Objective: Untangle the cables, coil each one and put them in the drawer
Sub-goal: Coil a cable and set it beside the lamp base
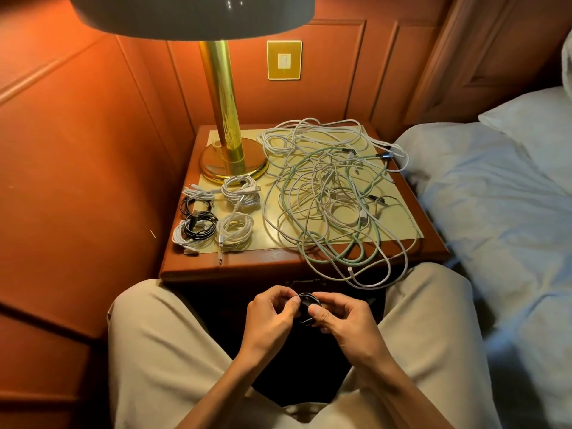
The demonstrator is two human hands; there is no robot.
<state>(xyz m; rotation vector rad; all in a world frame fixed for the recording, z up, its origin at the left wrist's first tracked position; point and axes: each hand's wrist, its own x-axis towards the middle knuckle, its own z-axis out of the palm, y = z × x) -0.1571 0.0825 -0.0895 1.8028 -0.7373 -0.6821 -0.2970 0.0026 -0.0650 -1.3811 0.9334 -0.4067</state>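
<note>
A big tangle of white and pale green cables (334, 187) covers the right half of the wooden nightstand (235, 267), and some loops hang over its front edge. Several coiled cables (216, 215), white and black, lie in a group at the front left of the top. Below the nightstand's front edge, between my knees, my left hand (272, 314) and my right hand (340, 320) together pinch a small black coiled cable (306, 300). The fingers hide most of that coil. The drawer front is in dark shadow behind my hands.
A brass lamp (223, 119) with a wide shade stands at the back left of the nightstand. A brass wall switch (284, 59) sits on the panelled wall behind. A bed with white pillows (495, 196) lies at the right. A padded orange wall closes the left side.
</note>
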